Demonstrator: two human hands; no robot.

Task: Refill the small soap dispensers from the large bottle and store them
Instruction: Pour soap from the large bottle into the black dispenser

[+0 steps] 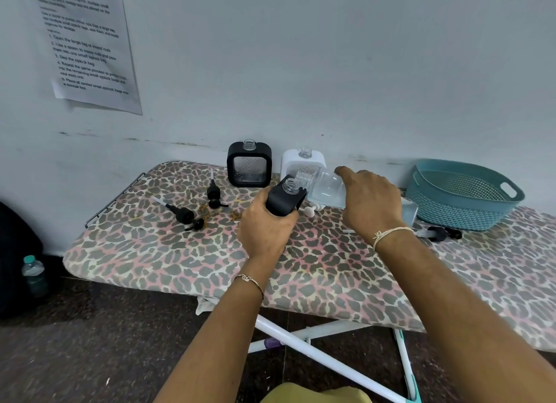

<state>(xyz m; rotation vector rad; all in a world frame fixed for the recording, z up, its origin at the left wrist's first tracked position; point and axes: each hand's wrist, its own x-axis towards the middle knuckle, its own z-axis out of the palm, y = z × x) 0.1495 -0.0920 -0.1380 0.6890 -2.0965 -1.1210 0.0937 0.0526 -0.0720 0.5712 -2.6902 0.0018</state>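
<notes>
Two hands are at work over the leopard-print tabletop. My left hand is wrapped tight around a small black dispenser, tilted toward the right with its clear open neck uppermost. My right hand is clasped over the large clear bottle, which lies nearly level, its ribbed mouth touching the rim of the black dispenser's neck. Pale liquid sits in the lower side of the large bottle.

Behind my hands, against the wall, a second black dispenser stands upright with no pump in it, and just to its right a white dispenser stands upright, also open, partly hidden by the large bottle. Two black pumps lie on the tabletop to the left, well apart from the dispensers. A white pump lies just under the large bottle, and another black pump lies to the right, beside the teal basket at the far right
</notes>
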